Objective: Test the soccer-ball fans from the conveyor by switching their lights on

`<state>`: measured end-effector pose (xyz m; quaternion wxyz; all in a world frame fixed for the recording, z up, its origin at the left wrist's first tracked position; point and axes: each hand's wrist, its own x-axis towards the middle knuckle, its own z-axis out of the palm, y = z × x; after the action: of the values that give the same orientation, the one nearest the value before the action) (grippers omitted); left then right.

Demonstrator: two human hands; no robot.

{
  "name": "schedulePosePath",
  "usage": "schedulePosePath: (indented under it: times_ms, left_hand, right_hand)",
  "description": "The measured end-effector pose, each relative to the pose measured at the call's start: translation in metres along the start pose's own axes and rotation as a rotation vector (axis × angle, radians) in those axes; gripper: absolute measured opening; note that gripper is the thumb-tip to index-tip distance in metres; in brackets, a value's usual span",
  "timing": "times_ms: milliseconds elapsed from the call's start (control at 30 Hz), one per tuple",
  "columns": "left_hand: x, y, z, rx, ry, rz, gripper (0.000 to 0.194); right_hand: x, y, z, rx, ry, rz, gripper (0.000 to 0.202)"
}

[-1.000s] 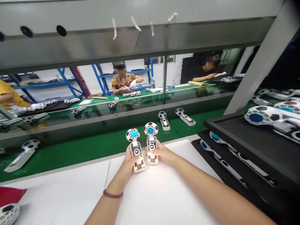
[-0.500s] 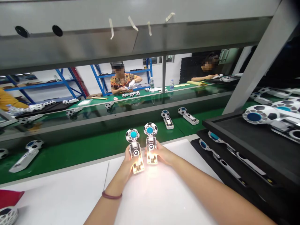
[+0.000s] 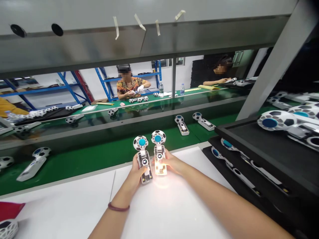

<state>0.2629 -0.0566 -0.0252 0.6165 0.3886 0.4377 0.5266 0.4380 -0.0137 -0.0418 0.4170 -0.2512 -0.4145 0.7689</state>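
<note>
Above the white work surface [image 3: 196,212], two handheld fans with football-patterned round heads and blue centres stand side by side. My left hand [image 3: 136,171] is closed around the left fan [image 3: 141,142], its thumb on the front of the clear handle; that handle is unlit. Gripped in my right hand [image 3: 171,162] is the right fan [image 3: 159,137], with the thumb pressed on its front. Warm light glows from the lower part of this handle and falls on the white surface. Both heads point away from me, and most fingers are hidden behind the handles.
Beyond the surface runs a green conveyor belt [image 3: 99,159] carrying more fans [image 3: 181,125]. Stacked black trays [image 3: 239,132] with fans stand at the right. A metal beam [image 3: 149,39] crosses overhead. Two co-workers sit opposite; a yellow sleeve [image 3: 10,104] shows at far left.
The lights in the left fan's handle have gone out; the right one still glows. Fans on the near belt have shifted right, while those on the far side have shifted left.
</note>
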Motion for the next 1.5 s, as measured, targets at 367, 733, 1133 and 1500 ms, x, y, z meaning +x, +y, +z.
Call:
schedulePosePath:
  times_ms: [367,733,1133,1500]
  left_hand:
    - [-0.001,0.001,-0.006,-0.042,-0.119,-0.012,0.078]
    - [0.0,0.001,-0.007,0.0,-0.113,-0.009,0.079]
    - [0.0,-0.004,0.0,0.048,-0.014,0.093,0.081]
    - [-0.028,0.032,0.032,-0.022,0.046,0.327,0.076]
  right_hand:
    - [-0.005,-0.007,0.006,0.072,-0.004,0.013,0.065]
    - [-0.004,-0.008,0.004,0.119,0.019,0.018,0.058]
    - [0.0,-0.008,-0.004,0.192,0.123,0.012,0.045]
    - [0.005,-0.007,-0.008,0.206,0.11,-0.006,0.044]
